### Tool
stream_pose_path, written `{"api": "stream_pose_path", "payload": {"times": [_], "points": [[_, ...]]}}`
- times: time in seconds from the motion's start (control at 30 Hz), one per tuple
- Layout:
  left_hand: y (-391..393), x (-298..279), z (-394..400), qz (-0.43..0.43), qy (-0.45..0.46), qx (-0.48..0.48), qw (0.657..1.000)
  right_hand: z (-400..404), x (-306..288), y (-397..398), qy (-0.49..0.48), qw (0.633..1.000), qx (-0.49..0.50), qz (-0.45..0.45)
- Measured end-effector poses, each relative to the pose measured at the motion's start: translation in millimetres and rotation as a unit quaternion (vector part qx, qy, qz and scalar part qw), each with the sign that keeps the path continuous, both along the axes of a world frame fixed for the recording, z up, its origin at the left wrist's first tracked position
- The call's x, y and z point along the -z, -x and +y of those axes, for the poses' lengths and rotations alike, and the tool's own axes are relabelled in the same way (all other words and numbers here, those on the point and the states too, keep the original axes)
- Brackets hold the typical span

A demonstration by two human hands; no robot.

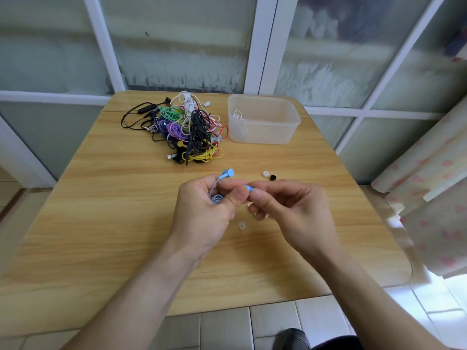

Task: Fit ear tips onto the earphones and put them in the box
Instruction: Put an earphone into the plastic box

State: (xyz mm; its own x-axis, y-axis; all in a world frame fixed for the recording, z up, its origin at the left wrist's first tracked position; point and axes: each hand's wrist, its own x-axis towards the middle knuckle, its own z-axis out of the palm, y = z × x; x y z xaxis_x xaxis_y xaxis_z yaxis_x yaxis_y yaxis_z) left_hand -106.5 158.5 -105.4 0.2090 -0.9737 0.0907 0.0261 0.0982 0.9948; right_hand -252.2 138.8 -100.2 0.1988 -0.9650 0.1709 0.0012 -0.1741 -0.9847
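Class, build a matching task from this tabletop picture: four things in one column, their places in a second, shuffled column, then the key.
Things
1. blue earphones
2. black ear tip
3. pile of tangled earphone cables
4. white earphone

Places
A. inside the clear plastic box
B. far side of the table, left of the box
C. held in both hands
D. on the table beside a white ear tip

Pairs: 1-C, 2-D, 3-B, 4-A

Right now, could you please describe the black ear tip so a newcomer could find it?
Start at the clear plastic box at the wooden table's far right. Nearer the person, just beyond the right hand, two loose tips lie together; the black ear tip is the dark one, right of the white ear tip.
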Motion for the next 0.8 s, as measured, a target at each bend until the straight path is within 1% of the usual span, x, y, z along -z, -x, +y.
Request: {"api": "stream_pose_path", "payload": {"times": [0.07, 0.13, 0.2, 0.27, 0.33, 0.37, 0.4, 0.43, 0.53, 0.57, 0.63, 0.7, 0.8], "points": [[0, 0, -1, -0.032, 0.036, -0.012, 0.999, 1, 1, -2, -0.054, 0.998, -0.005, -0.039], [0, -1, -1, -0.082, 0.068, -0.022, 0.994, 1, 1, -4, -0.144, 0.982, -0.041, -0.111], [1, 0, 0, -0.116, 0.093, -0.035, 0.988, 1, -1, -5, -0.245, 0.950, -0.084, -0.176], [4, 4, 0, -0.131, 0.110, -0.051, 0.984, 1, -2, -6, -0.330, 0.911, -0.103, -0.224], [4, 6, -1, -0.151, 0.127, -0.061, 0.978, 1, -3, -7, -0.381, 0.879, -0.107, -0.267], [2, 6, -2, -0.157, 0.136, -0.056, 0.977, 1, -5, -6, -0.388, 0.873, -0.110, -0.274], [1, 5, -2, -0.160, 0.145, -0.046, 0.975, 1, -6, -4, -0.381, 0.879, -0.114, -0.265], [-1, 4, -3, -0.157, 0.150, -0.034, 0.976, 0, -7, -2, -0.361, 0.893, -0.118, -0.242], [-2, -2, -2, -0.101, 0.125, -0.007, 0.987, -2, -9, 6, -0.261, 0.943, -0.137, -0.154], [-2, -2, -2, -0.077, 0.110, 0.000, 0.991, -3, -8, 8, -0.227, 0.956, -0.133, -0.131], [-1, 0, -2, -0.033, 0.076, 0.010, 0.997, -4, -7, 13, -0.149, 0.982, -0.089, -0.076], [0, 4, -3, 0.010, 0.040, 0.019, 0.999, -6, -7, 15, -0.082, 0.995, -0.052, -0.026], [2, 6, -4, 0.059, 0.002, 0.041, 0.997, -6, -6, 12, -0.026, 0.999, -0.039, -0.016]]}}
